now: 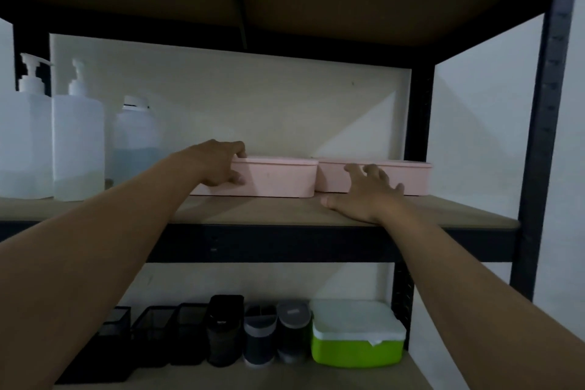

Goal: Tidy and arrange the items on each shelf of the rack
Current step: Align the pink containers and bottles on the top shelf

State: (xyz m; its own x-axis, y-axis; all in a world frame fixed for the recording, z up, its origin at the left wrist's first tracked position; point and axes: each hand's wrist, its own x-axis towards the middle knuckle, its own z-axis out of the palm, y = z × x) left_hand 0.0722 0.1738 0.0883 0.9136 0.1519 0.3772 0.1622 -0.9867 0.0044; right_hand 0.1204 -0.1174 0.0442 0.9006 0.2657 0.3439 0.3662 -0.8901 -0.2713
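Observation:
Two pink lidded boxes stand side by side on the middle shelf [253, 212] of the dark metal rack. My left hand [218, 165] grips the left end of the left pink box [278, 177], thumb on its front and fingers over the lid. My right hand [367, 193] rests on the shelf board with fingers spread, just in front of the right pink box [414, 177] and touching its front wall. Three white pump bottles [77, 142] stand at the shelf's left end.
On the lower shelf sit several black mesh holders [152, 336], dark cylindrical containers [259, 336] and a green box with a white lid [354, 336]. A black upright post [544, 123] frames the right side. A pale panel backs the middle shelf.

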